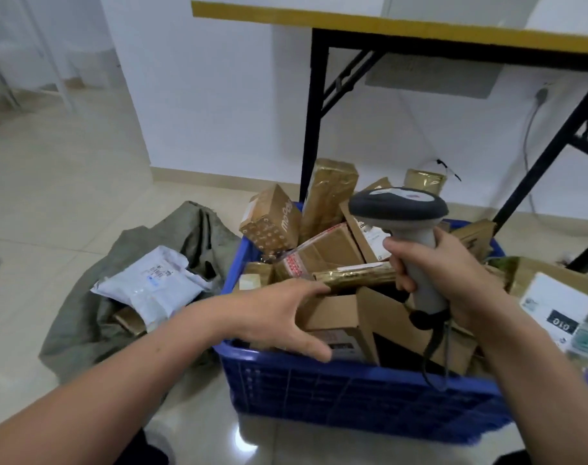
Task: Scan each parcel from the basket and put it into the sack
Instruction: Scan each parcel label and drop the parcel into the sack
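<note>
left hand point(272, 313): fingers spread, open over cardboard box point(333, 313)
right hand point(447, 273): gripping scanner point(398, 204) handle
basket point(353, 391): blue, holds box, more parcels point(323, 250)
sack point(84, 317): beside basket (white mailer point(152, 280) inside)

Head-worn wide-angle camera | looks forward and down from just above | blue basket point(353, 391) close in centre frame | table point(386, 28) and wall point(219, 95) beyond, floor point(51, 196) at left
</note>
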